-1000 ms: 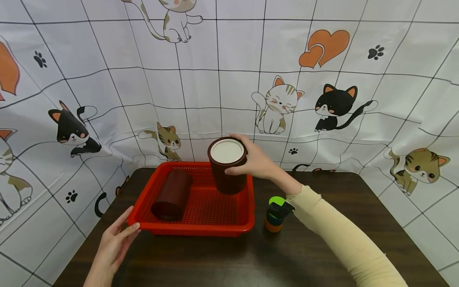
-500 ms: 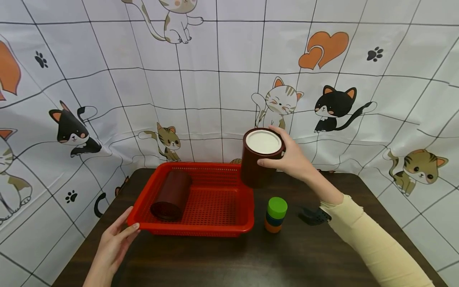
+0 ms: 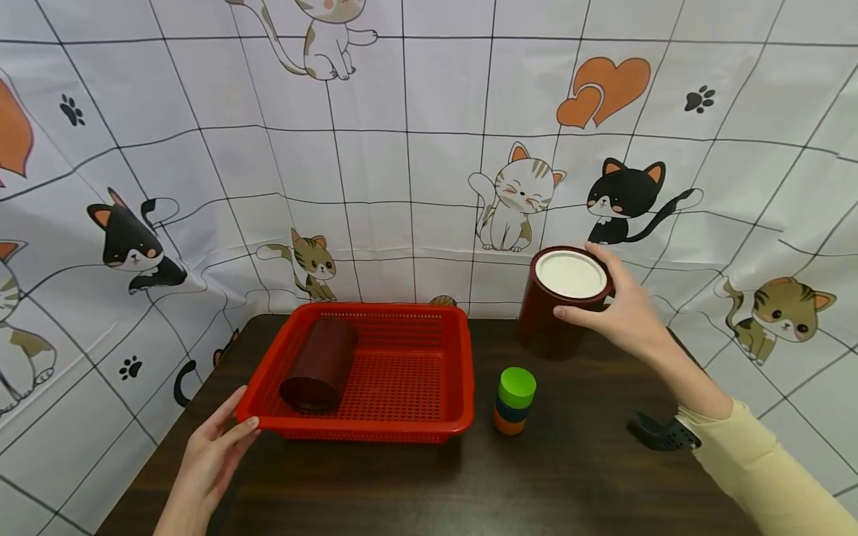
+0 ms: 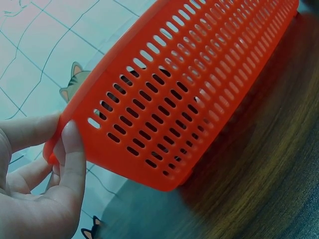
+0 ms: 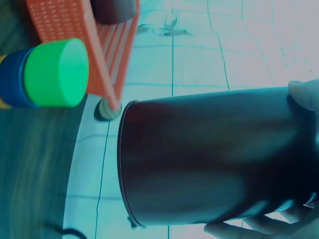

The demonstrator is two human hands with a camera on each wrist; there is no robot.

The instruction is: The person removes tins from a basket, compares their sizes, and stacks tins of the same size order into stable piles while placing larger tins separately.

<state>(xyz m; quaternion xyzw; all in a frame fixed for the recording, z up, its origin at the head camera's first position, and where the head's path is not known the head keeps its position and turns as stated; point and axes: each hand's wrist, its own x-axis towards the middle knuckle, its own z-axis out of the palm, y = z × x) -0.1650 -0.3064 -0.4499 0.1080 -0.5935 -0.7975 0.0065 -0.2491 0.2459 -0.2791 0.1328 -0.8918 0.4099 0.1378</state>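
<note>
My right hand (image 3: 626,316) grips a dark brown cylindrical canister (image 3: 551,324) with a white lid, thumb in front and fingers behind near its top. The canister is held tilted above the back right of the table; in the right wrist view its brown side (image 5: 214,159) fills the middle. At the front left corner of a red plastic basket (image 3: 375,428), my left hand (image 3: 209,455) pinches the rim, as the left wrist view shows up close. A second brown canister (image 3: 322,365) lies on its side in the basket's left part.
Right of the basket stands a small stack of coloured cups (image 3: 515,400), green on top, blue and orange below. A dark wood table (image 3: 375,491) carries everything. Behind it hangs a white sheet (image 3: 429,164) printed with cats and grid lines.
My right hand has carried the canister from above the basket's right part out to the right, past the stack of cups. The left hand and the basket have stayed in place.
</note>
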